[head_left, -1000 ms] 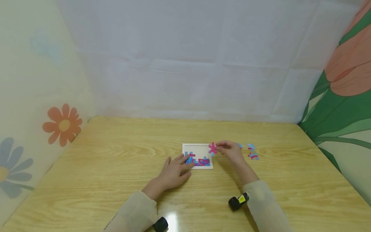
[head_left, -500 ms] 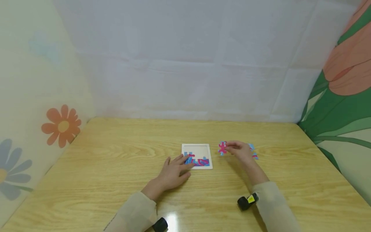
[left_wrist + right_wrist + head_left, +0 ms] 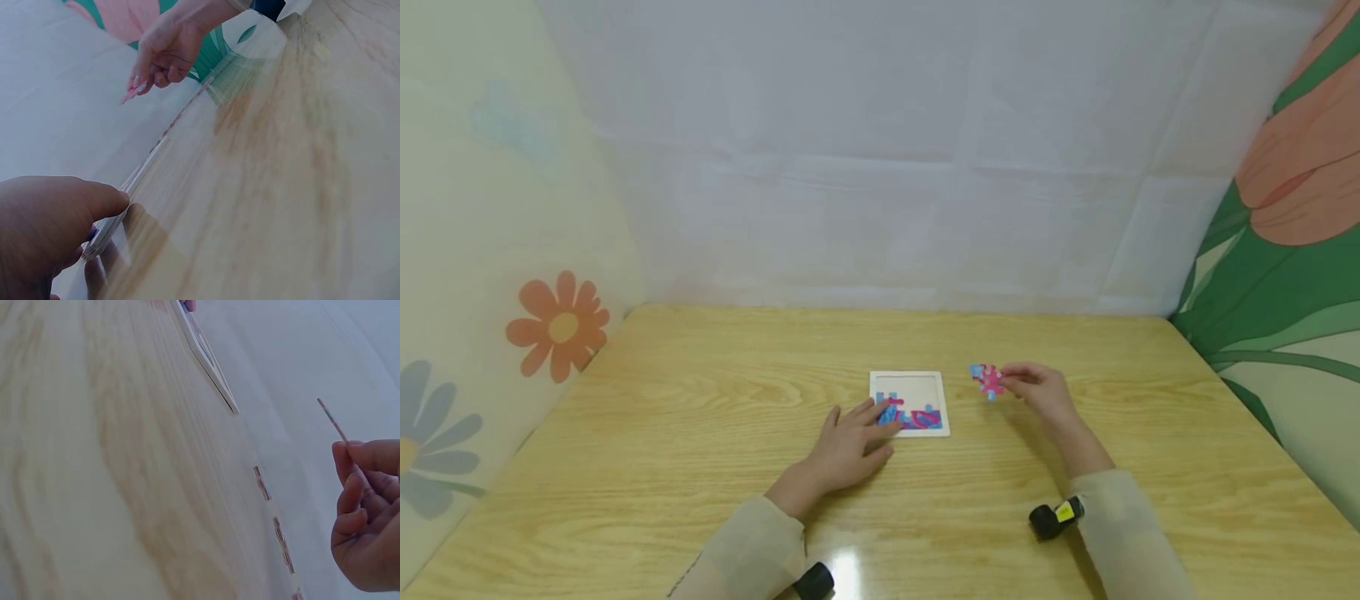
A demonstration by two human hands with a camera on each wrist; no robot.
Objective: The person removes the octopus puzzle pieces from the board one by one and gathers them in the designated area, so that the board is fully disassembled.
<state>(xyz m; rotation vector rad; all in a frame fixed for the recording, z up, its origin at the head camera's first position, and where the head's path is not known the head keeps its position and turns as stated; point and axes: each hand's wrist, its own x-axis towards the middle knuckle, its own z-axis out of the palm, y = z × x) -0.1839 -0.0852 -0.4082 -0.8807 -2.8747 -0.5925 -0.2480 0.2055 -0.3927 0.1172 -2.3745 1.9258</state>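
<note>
My right hand [image 3: 1041, 392] pinches a pink puzzle piece [image 3: 992, 382] by its edge, between thumb and fingertips. The right wrist view shows this thin puzzle piece [image 3: 332, 420] edge-on, above the table. To its left is the white puzzle frame [image 3: 945, 408], with joined blue, pink and purple pieces [image 3: 925, 419] along its bottom and lower left. My left hand [image 3: 850, 446] lies spread with its fingertips over the lower-left part of the frame. In the left wrist view, the left thumb [image 3: 106, 201] rests at the frame's edge.
A blue puzzle piece [image 3: 976, 370] shows just behind the held one in the head view. The right wrist view has loose pieces [image 3: 283, 545] lying in a row on the wooden table [image 3: 700, 375]. A white cloth [image 3: 865, 167] hangs behind the table.
My right hand has moved right, away from the frame, with the pink puzzle piece in its fingers, and now covers the loose pieces at the right. The left hand stays on the frame.
</note>
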